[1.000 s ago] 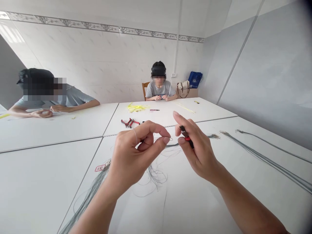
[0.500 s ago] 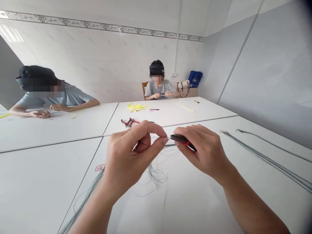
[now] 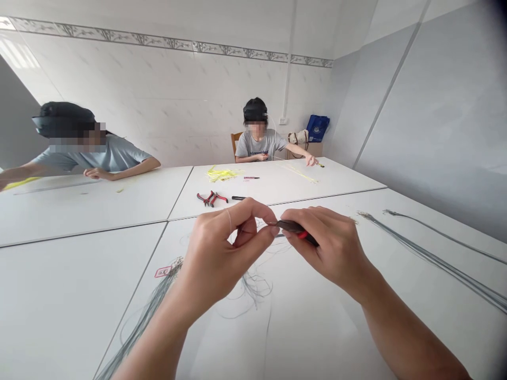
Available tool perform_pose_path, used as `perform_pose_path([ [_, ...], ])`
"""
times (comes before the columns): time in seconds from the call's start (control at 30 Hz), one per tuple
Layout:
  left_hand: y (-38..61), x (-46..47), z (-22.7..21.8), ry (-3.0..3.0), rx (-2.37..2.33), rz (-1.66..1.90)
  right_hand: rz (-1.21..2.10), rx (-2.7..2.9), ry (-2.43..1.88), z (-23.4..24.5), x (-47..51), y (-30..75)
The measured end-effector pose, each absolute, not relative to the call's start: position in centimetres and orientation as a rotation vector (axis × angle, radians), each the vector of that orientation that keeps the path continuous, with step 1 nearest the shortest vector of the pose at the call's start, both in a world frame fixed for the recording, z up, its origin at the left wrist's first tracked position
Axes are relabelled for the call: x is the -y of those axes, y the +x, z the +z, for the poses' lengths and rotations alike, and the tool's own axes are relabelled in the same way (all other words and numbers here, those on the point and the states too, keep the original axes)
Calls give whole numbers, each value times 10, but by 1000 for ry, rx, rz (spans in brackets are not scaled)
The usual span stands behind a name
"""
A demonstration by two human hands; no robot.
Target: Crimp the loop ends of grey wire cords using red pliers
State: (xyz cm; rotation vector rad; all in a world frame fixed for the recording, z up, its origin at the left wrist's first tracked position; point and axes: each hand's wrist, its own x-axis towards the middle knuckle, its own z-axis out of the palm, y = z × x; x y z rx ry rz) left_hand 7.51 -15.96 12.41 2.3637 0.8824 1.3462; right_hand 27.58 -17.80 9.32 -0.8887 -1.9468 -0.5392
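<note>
My left hand (image 3: pixel 219 248) pinches a thin grey wire (image 3: pixel 265 228) between thumb and forefinger, and a pale thin loop circles its forefinger. My right hand (image 3: pixel 328 250) grips a small black-handled tool with red on it (image 3: pixel 295 229), its dark tip touching or almost touching the left fingertips. The exact contact is hidden by the fingers. Below my hands lies a loose tangle of fine grey wires (image 3: pixel 253 285). A long grey wire bundle (image 3: pixel 435 258) stretches along the table at the right, and another (image 3: pixel 146 316) runs under my left forearm.
White joined tables fill the view. Red-handled pliers (image 3: pixel 212 198), a small black tool (image 3: pixel 238 197) and yellow wires (image 3: pixel 220 174) lie beyond my hands. Co-workers (image 3: pixel 257 140) (image 3: pixel 91 148) sit at the far and left tables. A blue bag (image 3: pixel 318 127) stands by the wall.
My right hand has turned flatter and brought the tool tip to my left fingertips. The far person's arm now reaches right across the table, and the left person's arm stretches further left.
</note>
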Motion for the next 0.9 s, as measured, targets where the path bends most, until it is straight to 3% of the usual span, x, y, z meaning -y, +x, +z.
perform_pose_path([
  [0.9,80,163,119,2270,-704,1486,-700,1855,-906,94,179,272],
])
